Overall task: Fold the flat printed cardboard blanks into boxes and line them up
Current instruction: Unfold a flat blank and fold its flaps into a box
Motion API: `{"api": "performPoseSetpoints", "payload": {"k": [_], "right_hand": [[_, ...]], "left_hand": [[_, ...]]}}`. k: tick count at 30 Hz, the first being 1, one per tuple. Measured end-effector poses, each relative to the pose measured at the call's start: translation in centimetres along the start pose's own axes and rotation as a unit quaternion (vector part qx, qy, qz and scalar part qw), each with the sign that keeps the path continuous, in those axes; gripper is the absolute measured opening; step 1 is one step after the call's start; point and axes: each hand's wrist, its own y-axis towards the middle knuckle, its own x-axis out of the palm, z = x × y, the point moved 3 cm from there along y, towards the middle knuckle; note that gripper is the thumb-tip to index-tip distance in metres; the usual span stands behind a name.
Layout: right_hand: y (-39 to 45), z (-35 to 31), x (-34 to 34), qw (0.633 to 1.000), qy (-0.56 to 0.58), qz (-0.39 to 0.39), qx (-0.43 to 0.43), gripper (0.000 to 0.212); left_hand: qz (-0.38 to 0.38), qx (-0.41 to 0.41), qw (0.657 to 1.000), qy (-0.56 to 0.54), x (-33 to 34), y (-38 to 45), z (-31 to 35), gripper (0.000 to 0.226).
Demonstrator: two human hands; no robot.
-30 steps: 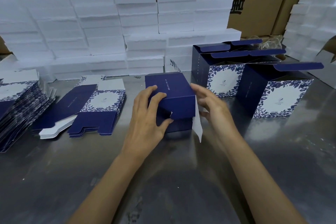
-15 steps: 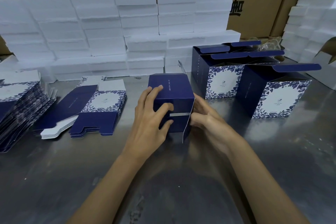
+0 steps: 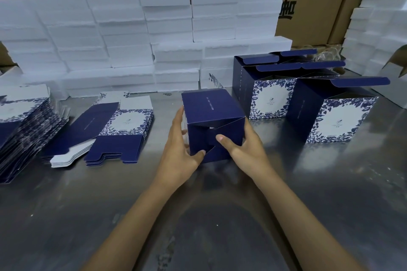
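Since a moment ago the side flap has closed: the navy box point(image 3: 212, 125) lies mid-table, flaps interlocked toward the camera (a sliver of white showing). The left hand point(image 3: 179, 152) and right hand point(image 3: 243, 149) grip its sides, thumbs on the flaps. Finished boxes point(image 3: 319, 105) stand just right; flat blanks point(image 3: 114, 130) lie left, foam blocks point(image 3: 110, 35) behind.

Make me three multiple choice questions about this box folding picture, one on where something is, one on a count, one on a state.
1. Where do the finished boxes stand?
A. right of the box being folded
B. left of it
C. on the foam blocks

2. How many hands touch the box being folded?
A. none
B. one
C. two

3. How are the finished boxes' top flaps?
A. taped
B. open
C. torn off

Answers:
1 A: they stand on the table to the right.
2 C: the left hand and right hand hold opposite sides of it.
3 B: the lid flaps stand up and the insides show.
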Motion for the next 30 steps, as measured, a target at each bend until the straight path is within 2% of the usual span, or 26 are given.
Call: {"api": "performPoseSetpoints", "payload": {"k": [7,11,14,17,19,21,22,24,25,27,30], "right_hand": [[-0.1,0.0,0.1,0.998,-0.021,0.051,-0.011,0.049],[-0.2,-0.3,-0.1,0.999,-0.017,0.039,-0.005,0.049],[-0.3,-1.0,-0.1,1.0,0.025,0.002,0.019,0.05],[-0.6,-1.7,-0.1,0.992,0.103,-0.038,0.068,0.049],[-0.8,-1.9,-0.3,0.985,0.131,-0.033,0.104,0.038],[-0.7,-1.9,-0.3,0.981,0.142,-0.029,0.126,0.037],[-0.6,-1.8,-0.3,0.978,0.154,-0.024,0.137,0.04],[-0.2,-1.8,-0.6,0.97,0.192,-0.014,0.149,0.034],[-0.1,-2.0,-0.9,0.967,0.211,-0.013,0.14,0.031],[0.2,-2.3,-1.6,0.967,0.226,-0.006,0.122,0.039],[0.1,-2.4,-2.5,0.979,0.159,0.049,0.115,0.046]], "left_hand": [[-0.022,0.006,0.999,-0.022,0.6,-0.3,0.5,0.114],[-0.02,0.016,0.998,-0.056,0.8,-0.5,1.4,0.111],[-0.012,-0.01,0.989,-0.148,0.6,-0.5,2.1,0.093],[-0.005,-0.072,0.957,-0.28,0.2,-0.2,2.6,0.062],[0.011,-0.089,0.949,-0.302,0.0,0.0,2.9,0.051],[0.042,-0.099,0.947,-0.302,-0.2,-0.2,3.0,0.057],[0.054,-0.107,0.941,-0.315,-0.2,-0.2,2.8,0.067],[0.06,-0.116,0.933,-0.334,-0.5,-0.3,2.8,0.097],[0.06,-0.107,0.938,-0.325,-0.7,-0.3,3.0,0.108],[0.062,-0.062,0.961,-0.262,-1.2,-0.3,3.6,0.122],[0.067,0.012,0.985,-0.16,-1.4,-0.4,4.5,0.123]]}}
